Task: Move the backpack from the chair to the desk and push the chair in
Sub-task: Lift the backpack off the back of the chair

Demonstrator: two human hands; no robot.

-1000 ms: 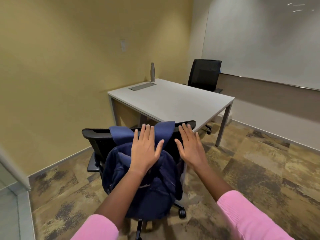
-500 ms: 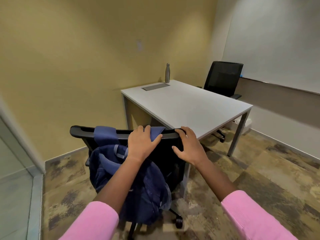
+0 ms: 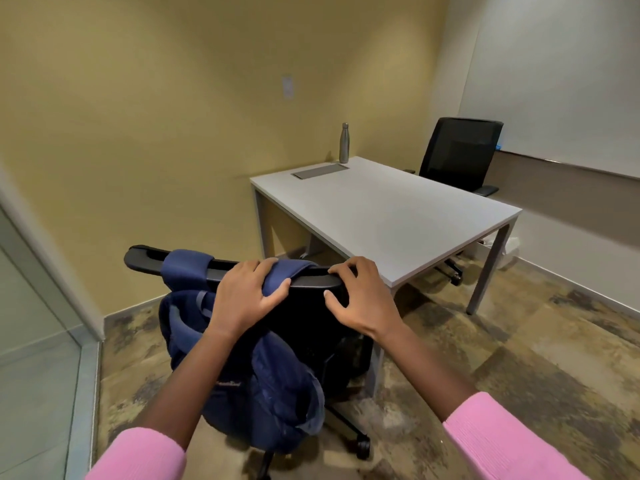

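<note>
So the navy backpack (image 3: 263, 386) is hanging off the back of the black office chair (image 3: 315, 282), both shoulder straps looped over the top rail. The left hand (image 3: 247, 299) is closed around the right-side strap right where it crosses the rail, thumb pinching the fabric. The right hand (image 3: 363, 299) sits on the rail's end just beside it, fingers curled over the top; hard to tell if it's really gripping or just resting there. Chair's pulled out from the white bench (image 3: 388, 216), near its front corner. On the bench's far end there's a steel bottle (image 3: 344, 143), and a second black chair (image 3: 457, 154) stands behind it.
</note>
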